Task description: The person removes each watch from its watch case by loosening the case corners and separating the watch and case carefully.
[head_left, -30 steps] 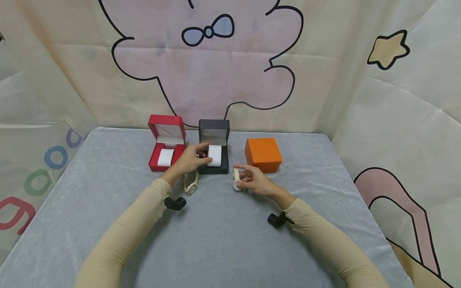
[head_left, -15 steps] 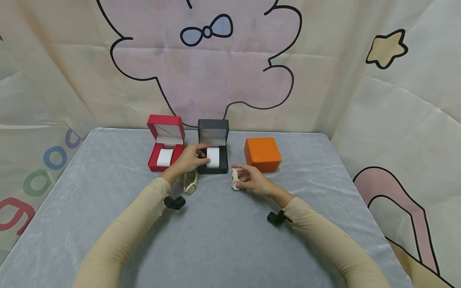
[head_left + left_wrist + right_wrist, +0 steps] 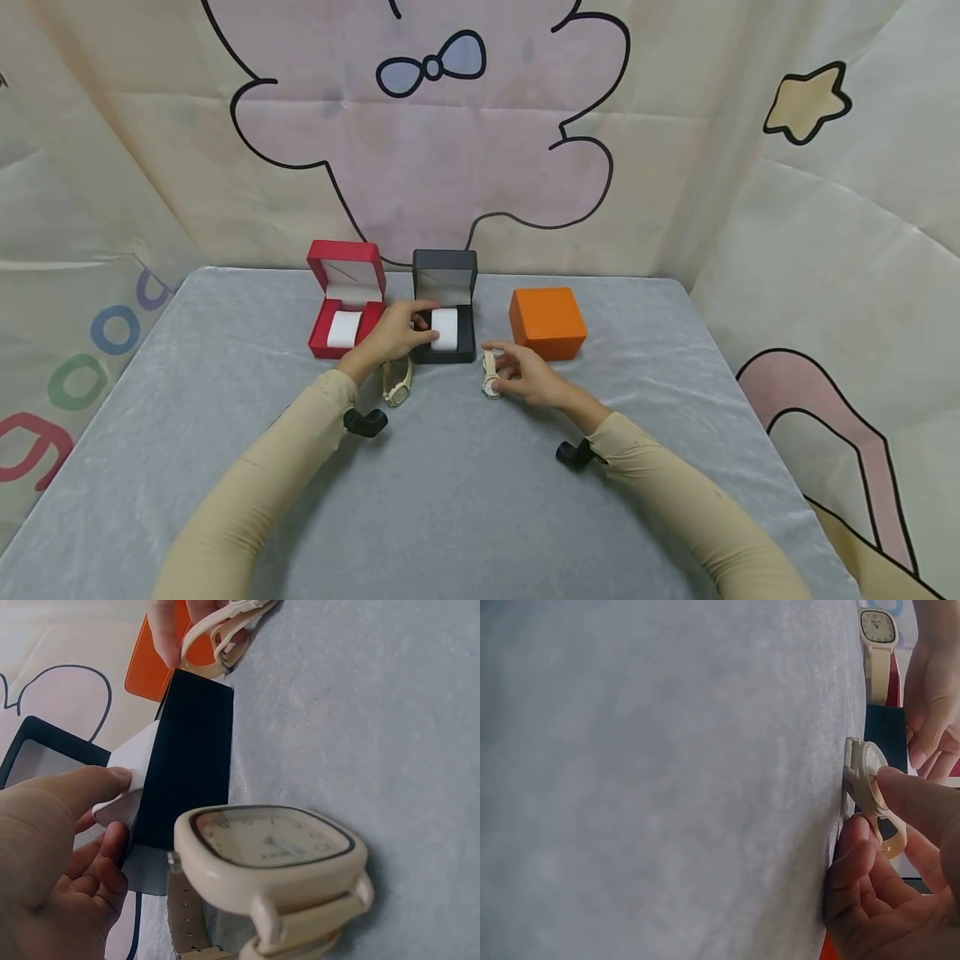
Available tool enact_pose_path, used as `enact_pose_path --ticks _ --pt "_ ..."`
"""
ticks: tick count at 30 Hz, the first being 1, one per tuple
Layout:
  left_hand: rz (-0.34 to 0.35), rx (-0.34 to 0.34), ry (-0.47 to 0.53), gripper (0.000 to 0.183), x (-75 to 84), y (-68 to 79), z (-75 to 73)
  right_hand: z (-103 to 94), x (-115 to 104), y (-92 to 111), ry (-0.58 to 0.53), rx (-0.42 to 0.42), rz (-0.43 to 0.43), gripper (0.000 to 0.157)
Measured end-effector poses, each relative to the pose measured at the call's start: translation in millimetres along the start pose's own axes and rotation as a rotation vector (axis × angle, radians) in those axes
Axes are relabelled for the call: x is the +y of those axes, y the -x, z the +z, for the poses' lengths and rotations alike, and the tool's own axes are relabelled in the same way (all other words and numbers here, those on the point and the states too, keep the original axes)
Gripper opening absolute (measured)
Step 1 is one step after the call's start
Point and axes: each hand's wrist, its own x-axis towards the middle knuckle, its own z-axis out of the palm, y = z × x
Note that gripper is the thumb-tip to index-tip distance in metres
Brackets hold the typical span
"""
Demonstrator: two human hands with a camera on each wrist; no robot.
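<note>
Near the table's middle, my left hand point(image 3: 396, 331) reaches into an open black watch box point(image 3: 444, 357) and pinches its white cushion point(image 3: 446, 329). In the left wrist view the thumb point(image 3: 97, 784) lies on that cushion. To the right, my right hand point(image 3: 531, 377) holds a cream wristwatch point(image 3: 490, 373) with a round face. Its thumb point(image 3: 915, 796) presses at the watch face, and other fingers are behind the strap. A second cream watch point(image 3: 396, 385), with a squarish face point(image 3: 274, 836), stands on the cloth below my left hand.
Left of the black box, an open red watch box point(image 3: 324, 333) holds a white cushion point(image 3: 344, 329). A closed orange box point(image 3: 549, 323) stands behind my right hand. Grey cloth point(image 3: 450, 500) covers the table, and a printed curtain point(image 3: 675, 167) hangs behind it.
</note>
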Motion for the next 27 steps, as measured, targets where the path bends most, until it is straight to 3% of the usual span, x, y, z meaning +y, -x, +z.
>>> enact_pose_path --ticks 15,27 --pt "0.002 0.004 -0.073 0.054 3.9 -0.1 0.6 -1.1 0.0 -0.3 0.016 0.005 0.015 0.066" --pt "-0.003 -0.002 -0.076 0.055 1.6 -0.7 1.6 -0.9 -0.7 -0.3 0.04 0.012 0.036 0.066"
